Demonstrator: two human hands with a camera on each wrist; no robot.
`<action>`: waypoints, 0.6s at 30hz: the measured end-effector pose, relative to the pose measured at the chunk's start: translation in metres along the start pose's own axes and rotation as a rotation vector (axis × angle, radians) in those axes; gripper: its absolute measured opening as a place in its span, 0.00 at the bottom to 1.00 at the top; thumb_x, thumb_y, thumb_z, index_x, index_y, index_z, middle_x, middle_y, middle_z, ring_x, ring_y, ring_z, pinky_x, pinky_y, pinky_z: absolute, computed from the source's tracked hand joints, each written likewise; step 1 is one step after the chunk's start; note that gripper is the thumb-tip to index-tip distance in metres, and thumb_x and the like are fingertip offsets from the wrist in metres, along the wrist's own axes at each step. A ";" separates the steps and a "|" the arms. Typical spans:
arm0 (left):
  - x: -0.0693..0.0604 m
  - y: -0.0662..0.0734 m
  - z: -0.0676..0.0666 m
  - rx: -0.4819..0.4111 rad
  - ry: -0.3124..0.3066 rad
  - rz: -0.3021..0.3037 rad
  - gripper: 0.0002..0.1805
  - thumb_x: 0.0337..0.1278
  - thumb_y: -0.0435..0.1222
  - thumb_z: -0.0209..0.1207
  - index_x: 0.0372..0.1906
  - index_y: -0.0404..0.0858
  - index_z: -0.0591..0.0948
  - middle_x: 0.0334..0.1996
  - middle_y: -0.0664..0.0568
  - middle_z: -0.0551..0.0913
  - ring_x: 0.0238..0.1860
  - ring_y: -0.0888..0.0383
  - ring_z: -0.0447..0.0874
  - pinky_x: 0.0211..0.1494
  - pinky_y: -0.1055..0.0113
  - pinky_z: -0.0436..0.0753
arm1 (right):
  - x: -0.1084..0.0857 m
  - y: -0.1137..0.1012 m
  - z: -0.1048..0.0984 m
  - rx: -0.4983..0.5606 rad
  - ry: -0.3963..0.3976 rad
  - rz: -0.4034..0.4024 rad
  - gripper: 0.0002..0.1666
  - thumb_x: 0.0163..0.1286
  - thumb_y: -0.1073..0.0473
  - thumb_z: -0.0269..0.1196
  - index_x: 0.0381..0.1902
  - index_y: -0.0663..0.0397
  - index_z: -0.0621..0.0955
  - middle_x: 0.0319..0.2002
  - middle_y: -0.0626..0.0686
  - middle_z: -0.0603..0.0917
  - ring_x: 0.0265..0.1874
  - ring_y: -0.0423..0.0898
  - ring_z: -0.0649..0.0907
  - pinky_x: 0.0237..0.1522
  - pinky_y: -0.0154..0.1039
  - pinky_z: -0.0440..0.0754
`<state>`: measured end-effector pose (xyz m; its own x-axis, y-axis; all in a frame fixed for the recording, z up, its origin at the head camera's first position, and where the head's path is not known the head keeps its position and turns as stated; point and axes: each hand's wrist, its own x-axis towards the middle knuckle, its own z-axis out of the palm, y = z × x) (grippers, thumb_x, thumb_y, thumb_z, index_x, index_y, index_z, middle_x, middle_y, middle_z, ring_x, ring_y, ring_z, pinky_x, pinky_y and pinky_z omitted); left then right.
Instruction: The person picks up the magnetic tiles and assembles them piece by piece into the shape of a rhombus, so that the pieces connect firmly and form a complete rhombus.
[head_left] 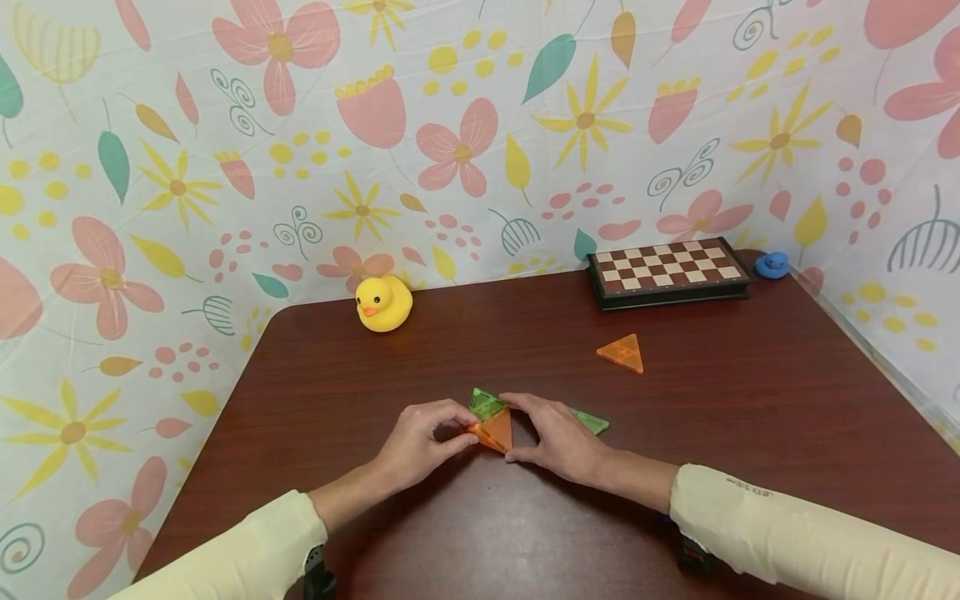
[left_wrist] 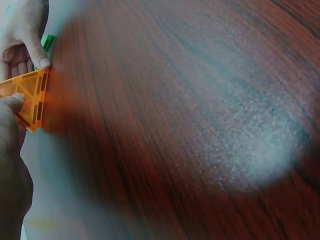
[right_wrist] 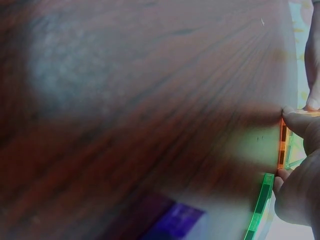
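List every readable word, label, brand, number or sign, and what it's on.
Readable text: none.
Right sleeve: small dark marking, possibly lettering, too small and blurred to read.
Chessboard: border too small to tell whether it bears any characters.
Orange tiles and green tiles: no lettering visible.

From the head, we look forward and down over the table (head_left: 315,375), taking in both far corners; from each wrist, we look low and close across its top. All three views share the held orange pieces (head_left: 501,427).
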<state>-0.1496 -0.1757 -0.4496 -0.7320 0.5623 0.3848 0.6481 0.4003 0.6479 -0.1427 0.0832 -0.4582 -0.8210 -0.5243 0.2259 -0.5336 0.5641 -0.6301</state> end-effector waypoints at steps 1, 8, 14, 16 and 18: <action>0.000 -0.001 0.000 -0.001 0.003 -0.001 0.13 0.56 0.28 0.77 0.45 0.41 0.89 0.42 0.58 0.90 0.42 0.64 0.90 0.47 0.64 0.89 | 0.000 0.000 0.000 0.000 -0.001 0.001 0.47 0.59 0.58 0.83 0.72 0.66 0.74 0.67 0.62 0.80 0.65 0.57 0.82 0.62 0.53 0.82; -0.003 -0.004 -0.002 0.001 0.023 -0.005 0.15 0.58 0.29 0.77 0.49 0.43 0.89 0.45 0.59 0.90 0.45 0.64 0.90 0.49 0.64 0.89 | 0.000 0.000 0.000 0.006 -0.008 0.005 0.47 0.60 0.58 0.82 0.73 0.65 0.74 0.68 0.62 0.80 0.66 0.57 0.81 0.62 0.53 0.82; -0.004 -0.005 -0.007 0.030 0.032 -0.030 0.11 0.62 0.32 0.75 0.47 0.47 0.90 0.43 0.65 0.89 0.45 0.66 0.89 0.49 0.64 0.89 | 0.000 0.000 0.000 0.008 -0.009 0.016 0.47 0.60 0.58 0.82 0.73 0.65 0.74 0.68 0.62 0.80 0.66 0.57 0.81 0.62 0.53 0.82; -0.004 -0.005 -0.007 0.037 0.034 -0.033 0.10 0.62 0.33 0.75 0.46 0.48 0.90 0.42 0.66 0.89 0.44 0.67 0.88 0.48 0.63 0.89 | 0.000 0.000 0.000 0.006 -0.008 0.013 0.47 0.60 0.59 0.82 0.72 0.65 0.74 0.68 0.62 0.80 0.66 0.57 0.81 0.62 0.53 0.82; -0.004 -0.005 -0.007 0.040 0.037 -0.026 0.09 0.62 0.33 0.75 0.45 0.47 0.90 0.41 0.65 0.89 0.44 0.66 0.88 0.48 0.62 0.89 | 0.000 0.000 0.000 0.005 -0.008 0.010 0.47 0.60 0.59 0.82 0.72 0.65 0.74 0.68 0.62 0.80 0.66 0.57 0.81 0.62 0.53 0.82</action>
<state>-0.1512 -0.1854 -0.4495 -0.7555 0.5243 0.3929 0.6362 0.4438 0.6311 -0.1429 0.0835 -0.4581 -0.8244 -0.5241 0.2138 -0.5248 0.5660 -0.6358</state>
